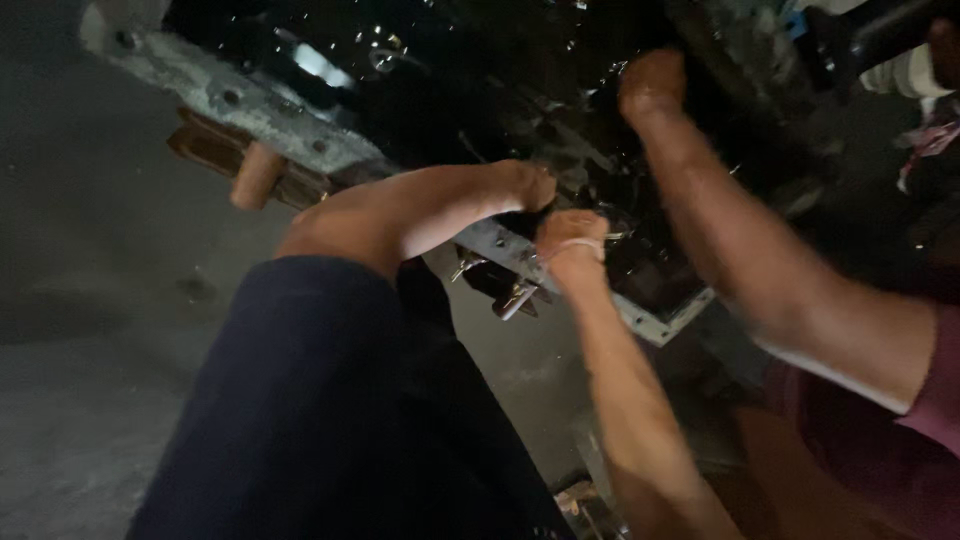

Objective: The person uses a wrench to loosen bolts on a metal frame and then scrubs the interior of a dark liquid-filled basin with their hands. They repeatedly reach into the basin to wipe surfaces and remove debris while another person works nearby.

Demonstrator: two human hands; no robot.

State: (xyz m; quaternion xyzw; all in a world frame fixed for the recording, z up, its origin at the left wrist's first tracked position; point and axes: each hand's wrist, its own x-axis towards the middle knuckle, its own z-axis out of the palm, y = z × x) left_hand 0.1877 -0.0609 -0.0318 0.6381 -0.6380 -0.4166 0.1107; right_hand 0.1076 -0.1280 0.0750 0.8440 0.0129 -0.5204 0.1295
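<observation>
We're reaching both hands into a dark, oily engine block (pixel 480 90) w/ a grey flange (pixel 250 110). Left hand (pixel 527 185) is pressing against its underside, grip hidden, can't tell. Right hand (pixel 570 240) is curling shut near metal studs (pixel 515 298). A co-worker's hand (pixel 650 85) is gripping higher up.

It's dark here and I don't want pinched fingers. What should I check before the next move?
1. Left hand grip on the dark housing: cannot tell, fingers hidden.
2. Right hand placed at the grey flange edge: ok.
3. Co-worker's hand clear of the housing: not ok, it rests on it.
4. Flange bolts tight: cannot tell.
5. Lighting: not ok, dim.
</observation>
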